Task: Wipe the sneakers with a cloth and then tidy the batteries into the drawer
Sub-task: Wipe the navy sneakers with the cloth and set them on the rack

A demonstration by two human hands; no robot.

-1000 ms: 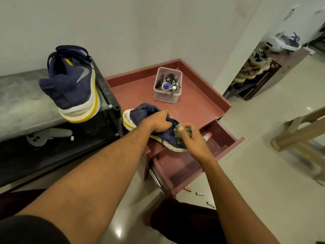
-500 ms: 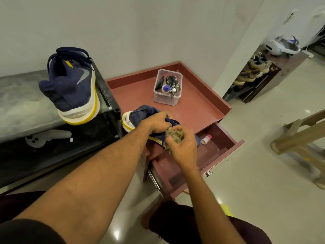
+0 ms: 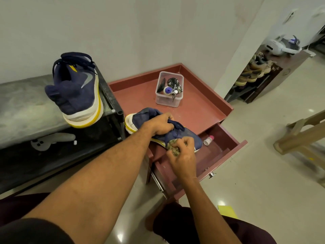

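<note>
Head view: sneaker-wiping step in hand; battery step not begun.
Left hand (image 3: pixel 161 126): curled round the collar of the sneaker (image 3: pixel 189 136), pinning it down.
Sneaker position: on the front edge of the table (image 3: pixel 198 110), toe over the open drawer (image 3: pixel 219 148).
Right hand (image 3: pixel 183 155): fingers bunched round the cloth (image 3: pixel 173 149), pressing it against the near side by the sole.
Change: cloth drawn back from the toe toward the midsole; near side partly covered.
Difference from a second ago: batteries then visible on the floor, now out of view.
Second sneaker (image 3: pixel 77 92): on the shelf (image 3: pixel 26 106), untouched.
</note>
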